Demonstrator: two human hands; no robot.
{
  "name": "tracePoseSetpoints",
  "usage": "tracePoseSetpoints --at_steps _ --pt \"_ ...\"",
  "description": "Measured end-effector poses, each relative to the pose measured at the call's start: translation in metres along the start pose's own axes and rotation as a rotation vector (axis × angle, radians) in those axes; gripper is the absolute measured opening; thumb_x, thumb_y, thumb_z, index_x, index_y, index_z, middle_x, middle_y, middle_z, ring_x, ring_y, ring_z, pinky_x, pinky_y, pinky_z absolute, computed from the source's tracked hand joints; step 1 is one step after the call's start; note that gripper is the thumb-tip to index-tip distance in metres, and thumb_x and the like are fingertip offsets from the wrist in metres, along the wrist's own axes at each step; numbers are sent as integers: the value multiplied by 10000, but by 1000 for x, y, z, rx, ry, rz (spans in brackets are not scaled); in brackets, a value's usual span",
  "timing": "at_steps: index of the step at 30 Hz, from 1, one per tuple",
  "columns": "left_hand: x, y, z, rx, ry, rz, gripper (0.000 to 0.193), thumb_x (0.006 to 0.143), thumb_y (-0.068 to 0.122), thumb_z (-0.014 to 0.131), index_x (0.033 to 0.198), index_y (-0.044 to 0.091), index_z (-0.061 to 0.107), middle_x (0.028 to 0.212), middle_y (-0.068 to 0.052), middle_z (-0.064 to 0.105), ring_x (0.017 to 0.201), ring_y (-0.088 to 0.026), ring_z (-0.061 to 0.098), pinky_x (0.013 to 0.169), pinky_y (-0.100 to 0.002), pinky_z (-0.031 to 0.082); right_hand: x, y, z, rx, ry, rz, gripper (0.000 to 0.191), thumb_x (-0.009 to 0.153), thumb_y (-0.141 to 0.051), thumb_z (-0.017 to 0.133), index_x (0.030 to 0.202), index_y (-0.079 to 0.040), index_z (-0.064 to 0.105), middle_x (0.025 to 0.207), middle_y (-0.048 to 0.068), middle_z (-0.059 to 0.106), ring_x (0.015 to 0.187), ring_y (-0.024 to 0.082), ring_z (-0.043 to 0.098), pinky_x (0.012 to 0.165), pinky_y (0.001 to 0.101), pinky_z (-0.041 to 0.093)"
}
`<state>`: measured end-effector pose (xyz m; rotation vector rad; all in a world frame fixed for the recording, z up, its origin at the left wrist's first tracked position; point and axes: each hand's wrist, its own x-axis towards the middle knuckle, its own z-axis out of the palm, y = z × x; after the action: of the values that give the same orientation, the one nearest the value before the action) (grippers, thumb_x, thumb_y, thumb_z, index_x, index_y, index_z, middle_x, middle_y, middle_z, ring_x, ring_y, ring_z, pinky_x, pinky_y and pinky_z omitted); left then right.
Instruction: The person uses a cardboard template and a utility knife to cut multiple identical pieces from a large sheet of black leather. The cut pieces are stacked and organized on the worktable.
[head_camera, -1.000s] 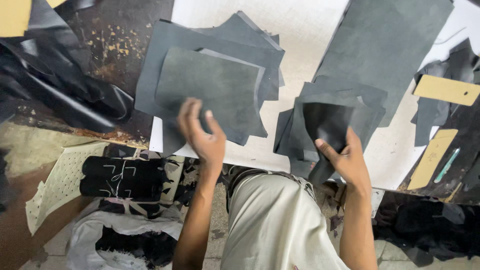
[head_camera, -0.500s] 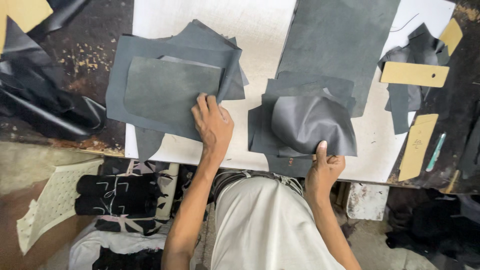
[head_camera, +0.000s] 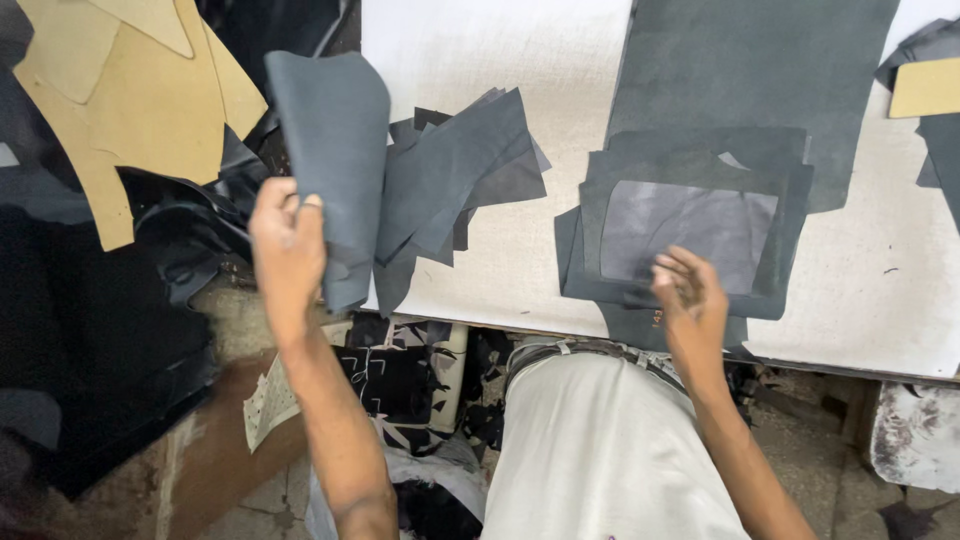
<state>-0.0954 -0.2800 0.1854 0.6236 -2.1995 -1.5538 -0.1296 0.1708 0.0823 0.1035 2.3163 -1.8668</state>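
Left hand (head_camera: 287, 240) pinching a lifted grey leather piece (head_camera: 335, 170), right hand (head_camera: 688, 290) spread flat on stacked grey pieces (head_camera: 690, 225), tan patterns (head_camera: 130, 110) alongside.

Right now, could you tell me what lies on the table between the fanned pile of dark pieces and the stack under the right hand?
In the head view, only bare white table covering lies between the fanned pile and the stack under the right hand.
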Motion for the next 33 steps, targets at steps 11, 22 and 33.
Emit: tracePoseSetpoints --at_steps 11,22,33 --pt "-115 74 -109 -415 406 69 195 1010 209 487 1059 47 584 997 -48 596 939 -139 575 858 -298 498 130 -15 154 -457 43 -360 496 806 -244 883 1091 73 630 1025 208 622 898 302 629 779 412 510" --pt "-180 24 -136 601 654 565 301 1081 215 526 1322 46 462 1304 -209 600 1183 -285 646 990 -376 582 149 -25 194 -455 -167 -192 345 856 -141 863 997 14 589 879 114 634 723 197 554 709 361 492" --pt "-148 -12 -126 -385 647 46 118 991 130 538 896 63 514 927 -66 564 850 -134 535 823 -261 488 127 -70 203 -467 39 -161 362 798 -89 869 1106 36 725 720 62 623 622 99 544 590 255 452"
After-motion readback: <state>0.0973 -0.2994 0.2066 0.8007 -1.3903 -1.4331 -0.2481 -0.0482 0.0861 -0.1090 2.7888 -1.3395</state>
